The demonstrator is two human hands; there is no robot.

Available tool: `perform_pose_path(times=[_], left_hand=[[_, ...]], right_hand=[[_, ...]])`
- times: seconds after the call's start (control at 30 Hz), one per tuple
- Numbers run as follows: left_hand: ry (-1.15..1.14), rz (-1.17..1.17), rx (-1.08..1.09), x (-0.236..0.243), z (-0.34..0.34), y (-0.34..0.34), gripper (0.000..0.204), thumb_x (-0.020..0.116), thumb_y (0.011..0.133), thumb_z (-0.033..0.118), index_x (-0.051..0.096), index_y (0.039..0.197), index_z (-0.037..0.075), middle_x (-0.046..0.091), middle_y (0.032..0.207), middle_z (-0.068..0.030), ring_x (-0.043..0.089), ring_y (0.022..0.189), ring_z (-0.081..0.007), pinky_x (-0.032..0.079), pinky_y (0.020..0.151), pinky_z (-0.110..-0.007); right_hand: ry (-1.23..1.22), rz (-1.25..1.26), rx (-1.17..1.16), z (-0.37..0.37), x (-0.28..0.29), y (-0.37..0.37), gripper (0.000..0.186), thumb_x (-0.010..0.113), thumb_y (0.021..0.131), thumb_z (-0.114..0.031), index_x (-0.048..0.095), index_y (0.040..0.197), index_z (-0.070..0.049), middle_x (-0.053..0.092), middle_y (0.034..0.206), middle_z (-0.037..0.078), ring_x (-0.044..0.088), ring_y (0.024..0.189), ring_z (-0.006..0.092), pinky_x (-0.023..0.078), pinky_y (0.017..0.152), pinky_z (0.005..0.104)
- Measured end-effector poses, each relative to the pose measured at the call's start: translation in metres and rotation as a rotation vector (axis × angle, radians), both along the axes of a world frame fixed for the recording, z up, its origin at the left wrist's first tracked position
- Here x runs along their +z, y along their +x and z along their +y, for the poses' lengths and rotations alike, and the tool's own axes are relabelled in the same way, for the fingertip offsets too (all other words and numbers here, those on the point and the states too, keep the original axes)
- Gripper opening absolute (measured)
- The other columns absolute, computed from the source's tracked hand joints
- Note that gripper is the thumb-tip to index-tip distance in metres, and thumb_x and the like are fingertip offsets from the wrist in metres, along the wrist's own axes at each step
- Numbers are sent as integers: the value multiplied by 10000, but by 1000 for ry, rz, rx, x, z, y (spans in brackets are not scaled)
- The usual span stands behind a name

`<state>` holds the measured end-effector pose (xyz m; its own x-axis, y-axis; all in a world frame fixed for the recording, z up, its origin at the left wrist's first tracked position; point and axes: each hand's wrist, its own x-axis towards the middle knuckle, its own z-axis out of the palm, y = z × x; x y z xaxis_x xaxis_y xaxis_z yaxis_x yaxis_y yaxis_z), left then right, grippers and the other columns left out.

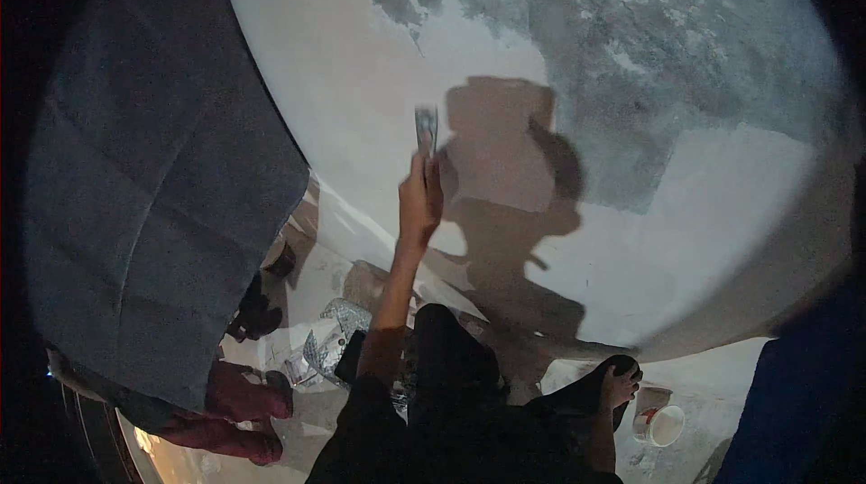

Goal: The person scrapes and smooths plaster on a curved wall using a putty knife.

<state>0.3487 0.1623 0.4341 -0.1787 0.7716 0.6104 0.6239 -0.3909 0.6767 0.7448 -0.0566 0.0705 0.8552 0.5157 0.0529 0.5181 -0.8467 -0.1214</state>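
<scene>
My left hand (419,200) is raised in front of the wall (487,42), closed around a putty knife (427,128). The knife's blade points up and is slightly blurred; whether it touches the wall I cannot tell. White filler covers the wall's left and lower right, while bare grey patches show at the upper right. My right hand (621,385) rests on my right knee, its fingers spread over the dark trouser cloth. Beside that knee stands a small white bucket (666,426); its contents are hard to make out.
A large dark grey panel (135,159) fills the left side. Below it show another person's maroon trouser legs (239,394). Crumpled silvery sheeting (347,314) lies on the floor left of my knees. A dark blue surface (794,403) borders the lower right. My shadow falls on the wall.
</scene>
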Motion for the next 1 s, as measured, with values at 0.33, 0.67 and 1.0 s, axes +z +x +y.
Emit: perform_pose_path(times=[0.33,0.67,1.0], left_hand=[[503,151,-34,164,19,-16,408,368,966,302,453,1310,98,613,1004,-269,616,932,-396,468,802,-406],[182,154,-14,100,9,-38,384,388,968,256,442,1316,103,614,900,-249,631,753,-383,484,695,-414],[76,311,-32,161,-1,-74,407,353,983,328,432,1338,145,552,1233,-174,539,1127,-352,419,938,-413]], right_hand=[[37,32,9,0,4,-5,696,566,795,-491,338,1361,-154,361,1369,113,450,1148,375,433,859,543],[-2,-35,13,-1,4,-4,712,560,792,-497,346,1363,-129,368,1370,119,494,1076,334,466,777,510],[33,-113,19,1,-1,-11,705,575,774,-494,352,1355,-162,383,1361,126,501,1063,336,461,771,512]])
